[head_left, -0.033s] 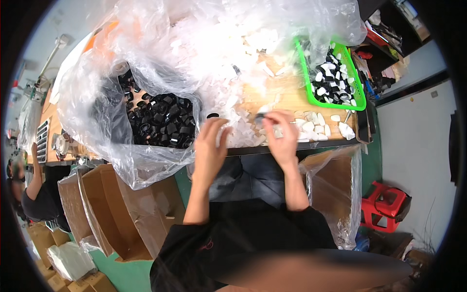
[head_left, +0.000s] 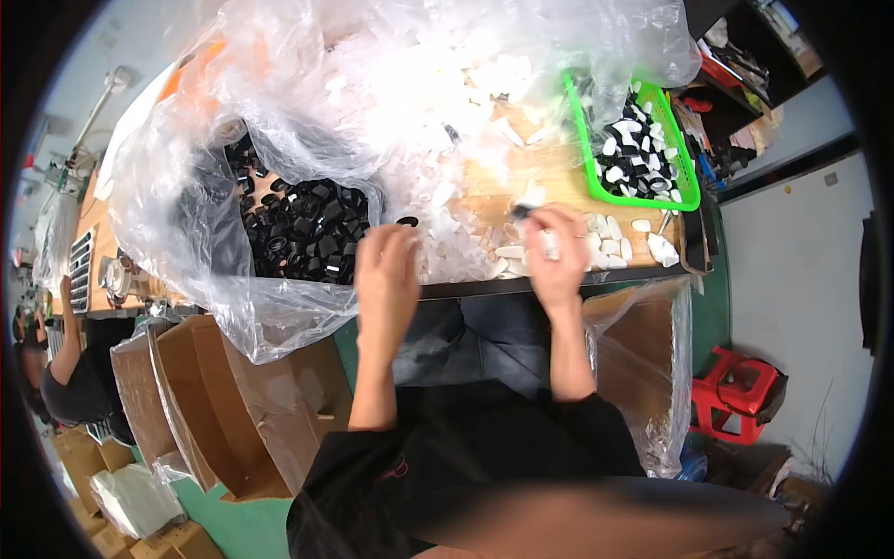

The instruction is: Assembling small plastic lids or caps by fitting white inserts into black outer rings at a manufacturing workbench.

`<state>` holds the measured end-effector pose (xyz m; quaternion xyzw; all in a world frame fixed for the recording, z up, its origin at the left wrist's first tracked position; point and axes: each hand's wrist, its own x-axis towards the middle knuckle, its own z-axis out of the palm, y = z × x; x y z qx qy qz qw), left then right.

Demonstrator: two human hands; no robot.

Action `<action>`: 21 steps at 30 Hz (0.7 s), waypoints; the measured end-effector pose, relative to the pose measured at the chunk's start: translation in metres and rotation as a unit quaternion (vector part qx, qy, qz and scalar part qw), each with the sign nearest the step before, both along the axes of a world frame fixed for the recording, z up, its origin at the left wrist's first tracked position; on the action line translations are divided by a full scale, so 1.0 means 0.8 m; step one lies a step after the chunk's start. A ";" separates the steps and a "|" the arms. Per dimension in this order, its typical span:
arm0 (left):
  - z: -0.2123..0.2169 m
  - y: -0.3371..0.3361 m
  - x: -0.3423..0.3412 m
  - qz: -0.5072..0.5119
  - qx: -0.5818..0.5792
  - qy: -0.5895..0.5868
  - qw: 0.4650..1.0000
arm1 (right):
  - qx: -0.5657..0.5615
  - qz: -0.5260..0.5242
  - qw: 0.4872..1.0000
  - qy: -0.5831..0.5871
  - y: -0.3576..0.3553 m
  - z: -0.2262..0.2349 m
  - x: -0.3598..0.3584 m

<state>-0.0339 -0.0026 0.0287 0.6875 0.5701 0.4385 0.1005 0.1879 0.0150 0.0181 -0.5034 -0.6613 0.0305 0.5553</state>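
My right hand (head_left: 557, 256) is closed over the table's front part, pinching a small black cap (head_left: 521, 211) with a white piece at its upper end; motion blurs both. My left hand (head_left: 386, 279) is at the right edge of a clear plastic bag (head_left: 270, 312) full of black caps (head_left: 312, 224). Its fingers reach forward, slightly blurred, with nothing visible in them. A single black cap (head_left: 407, 222) lies just beyond those fingertips. Between my hands spreads a heap of translucent white pieces (head_left: 452, 247). Opaque white pieces (head_left: 610, 247) lie right of my right hand.
A green basket (head_left: 691, 177) holding black and white pieces stands at the table's right. Clear plastic sheeting (head_left: 643, 33) hangs over the far side. Open cardboard boxes (head_left: 209, 401) stand below the table's edge. A red stool (head_left: 740, 391) is at right. Another person (head_left: 84, 382) works far left.
My left hand has shifted left toward the bag of black caps. My right hand has moved right, carrying the black cap with it.
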 end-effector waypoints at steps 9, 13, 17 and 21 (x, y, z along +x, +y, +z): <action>-0.023 -0.010 -0.086 0.158 -0.188 0.050 0.968 | -0.022 -0.233 0.970 -0.064 0.047 0.014 0.130; -0.026 -0.010 -0.091 0.169 -0.072 0.180 0.966 | -0.121 -0.155 0.980 -0.004 0.029 -0.013 0.134; -0.034 -0.009 -0.098 0.171 -0.073 0.187 0.965 | -0.183 -0.193 0.964 -0.004 0.011 -0.034 0.138; -0.029 -0.002 -0.100 0.202 0.045 0.112 0.972 | -0.209 -0.232 0.942 -0.118 -0.005 -0.048 0.155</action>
